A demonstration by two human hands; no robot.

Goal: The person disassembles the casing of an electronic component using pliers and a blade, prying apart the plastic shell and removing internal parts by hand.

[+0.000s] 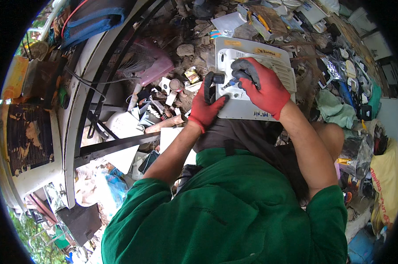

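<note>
A flat light-grey panel (227,111) with a raised white housing and ribs rests over my lap, handwriting on its surface. My left hand (203,108), in a red and black glove, grips the panel's left edge, thumb on the face. Its index finger lies against a black cylindrical fitting (218,78) at that edge. Over the housing, my right hand (262,83), gloved alike, is closed on a small blue tool (232,82) that looks like a screwdriver. The tool slants down-left, its tip near the housing's lower left corner; the fingers hide most of its handle.
Loose scrap and plastic pieces (159,105) lie left of the panel, beside a black metal frame bar (115,148). A tray with a yellow-handled tool (264,23) sits beyond. To the right are a green cloth (333,105), mixed scrap and a yellow sack (388,180).
</note>
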